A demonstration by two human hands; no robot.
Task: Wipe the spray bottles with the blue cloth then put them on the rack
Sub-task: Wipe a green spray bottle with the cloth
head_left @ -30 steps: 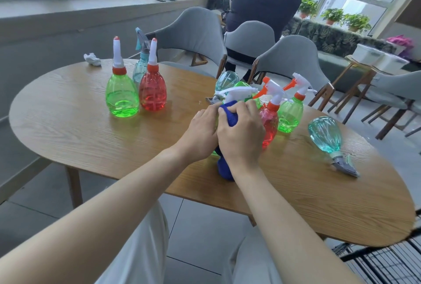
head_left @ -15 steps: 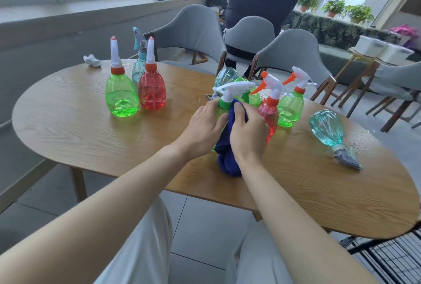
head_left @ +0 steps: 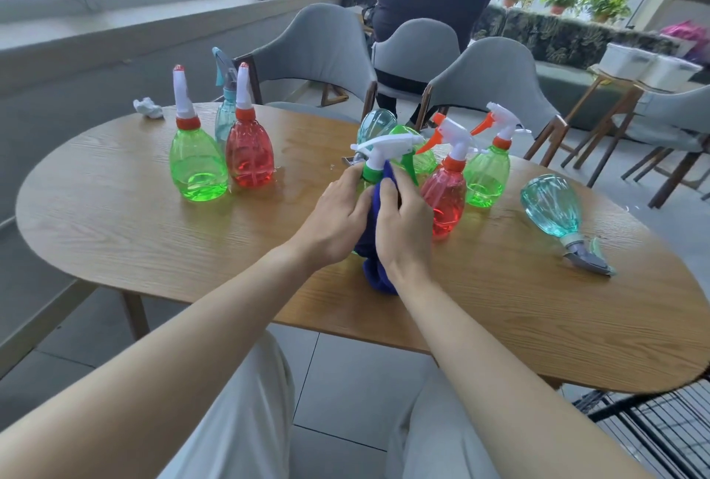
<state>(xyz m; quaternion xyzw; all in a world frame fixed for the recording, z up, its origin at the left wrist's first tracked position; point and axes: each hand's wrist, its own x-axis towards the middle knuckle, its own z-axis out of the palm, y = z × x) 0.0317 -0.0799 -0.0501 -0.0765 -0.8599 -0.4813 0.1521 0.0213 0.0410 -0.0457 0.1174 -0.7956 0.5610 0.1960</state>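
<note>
Left hand (head_left: 338,217) is wrapped around the spray bottle (head_left: 384,150) just below its green collar, fingers curled on the body. Right hand (head_left: 403,232) clamps the blue cloth (head_left: 378,278) against the near side of the same bottle, and the cloth tail hangs down onto the table (head_left: 115,217). The bottle is upright near table centre, white trigger head pointing left; its body is mostly hidden by the hands and cloth. Just beside it on the right stand the red trigger bottle (head_left: 447,194) and the green trigger bottle (head_left: 488,175). The green nozzle bottle (head_left: 198,167) and red nozzle bottle (head_left: 249,159) touch each other at left. The teal bottle (head_left: 553,209) lies on its side at right. The black wire rack (head_left: 653,432) is on the floor at bottom right, off the table.
</note>
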